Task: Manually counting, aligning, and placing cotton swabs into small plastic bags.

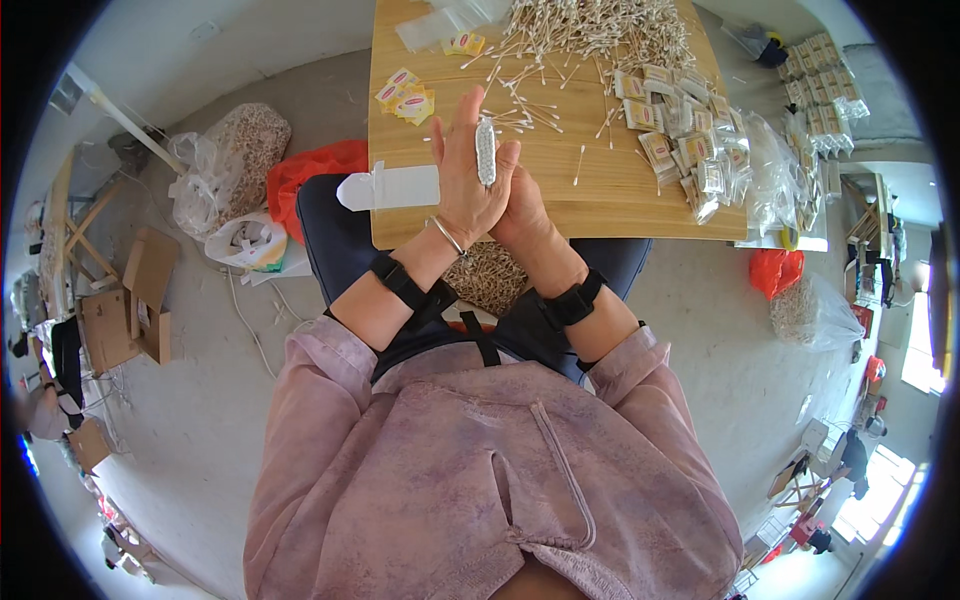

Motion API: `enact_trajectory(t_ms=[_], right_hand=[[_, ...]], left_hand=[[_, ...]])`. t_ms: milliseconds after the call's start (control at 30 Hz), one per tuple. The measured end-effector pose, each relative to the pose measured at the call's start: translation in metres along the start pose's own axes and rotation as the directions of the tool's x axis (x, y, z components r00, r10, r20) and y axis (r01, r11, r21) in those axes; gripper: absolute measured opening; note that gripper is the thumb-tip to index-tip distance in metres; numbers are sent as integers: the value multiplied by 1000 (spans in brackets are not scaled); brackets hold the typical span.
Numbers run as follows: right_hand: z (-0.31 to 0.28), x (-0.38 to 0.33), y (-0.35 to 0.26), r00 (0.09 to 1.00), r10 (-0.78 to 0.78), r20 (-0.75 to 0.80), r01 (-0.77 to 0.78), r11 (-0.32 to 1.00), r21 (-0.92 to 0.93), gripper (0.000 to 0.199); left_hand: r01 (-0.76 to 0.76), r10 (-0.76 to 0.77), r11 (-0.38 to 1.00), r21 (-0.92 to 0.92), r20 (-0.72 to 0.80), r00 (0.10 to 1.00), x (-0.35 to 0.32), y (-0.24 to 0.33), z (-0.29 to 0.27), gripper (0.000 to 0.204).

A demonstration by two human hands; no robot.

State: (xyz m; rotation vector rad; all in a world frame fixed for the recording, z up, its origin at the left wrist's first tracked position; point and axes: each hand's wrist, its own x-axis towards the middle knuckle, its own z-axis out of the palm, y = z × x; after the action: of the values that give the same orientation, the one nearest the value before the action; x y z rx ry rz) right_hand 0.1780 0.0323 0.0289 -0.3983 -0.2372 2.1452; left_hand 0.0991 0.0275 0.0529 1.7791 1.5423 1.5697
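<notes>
A tight bundle of cotton swabs (486,152) stands between the fingers and thumb of my left hand (465,195), its white tips packed in a narrow strip. My left hand is closed on it, over the table's near edge. Against the base of that thumb rests my right hand (522,210), with its fingers mostly hidden behind the left hand. Beside my left wrist, a white paper strip (405,188) with a pointed end sticks out past the table's left edge. Loose cotton swabs (522,112) lie beyond my hands, near a large heap (600,35).
Yellow-and-white cards (408,98) lie at the table's left. Packed swab packets (690,140) pile up on the right, by clear plastic bags (772,170). A container of swabs (487,278) sits between my legs. Swab-filled bags (245,150) and a cardboard box (150,290) stand left on the floor.
</notes>
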Motion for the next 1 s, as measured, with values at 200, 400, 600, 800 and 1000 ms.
enact_trajectory(t_ms=[200,400,600,800,1000], right_hand=[[-2,3,-1,999,-9,-50,11,999,39,31],[-17,10,-2,998,-56,-17,56,998,6,35],[-2,9,1,956,-140,-257,149,989,16,13],[2,5,-2,928,-198,-315,198,980,-32,14],[-5,11,7,828,-278,-486,272,959,-85,14]], left_hand=[[-28,29,998,63,-23,999,2,-4,4,57],[40,-43,997,-62,-61,997,1,-7,11,47],[203,-214,935,-292,-5,977,0,-8,18,41],[228,-227,924,-308,41,973,4,-9,23,38],[330,-333,826,-458,77,940,-1,-23,26,49]])
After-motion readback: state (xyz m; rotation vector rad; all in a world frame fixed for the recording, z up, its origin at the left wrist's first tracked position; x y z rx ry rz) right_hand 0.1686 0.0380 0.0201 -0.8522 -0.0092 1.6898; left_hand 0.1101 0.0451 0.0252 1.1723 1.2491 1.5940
